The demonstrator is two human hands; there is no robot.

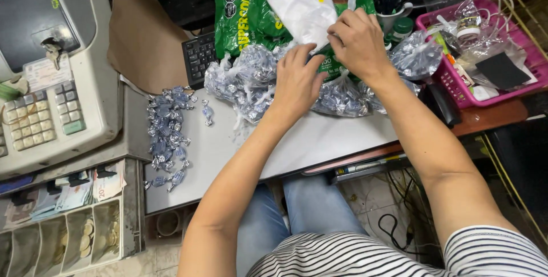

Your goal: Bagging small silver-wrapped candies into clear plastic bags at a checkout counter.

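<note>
My left hand (295, 80) and my right hand (358, 40) both pinch the lower edge of a small clear plastic bag (305, 10), held up over the desk. Under the hands lie several knotted clear bags of blue-wrapped candies (251, 74). Green candy packages (242, 23) lie behind them. A loose pile of blue-wrapped candies (168, 131) is spread on the white desk top (319, 140) to the left of my left arm.
A cash register (48, 77) stands at the left, its open drawer (68, 231) showing banknotes and coins. A black keyboard (198, 54) lies at the back. A pink basket (485, 54) of small items sits at the right, next to a cup of pens (394, 9).
</note>
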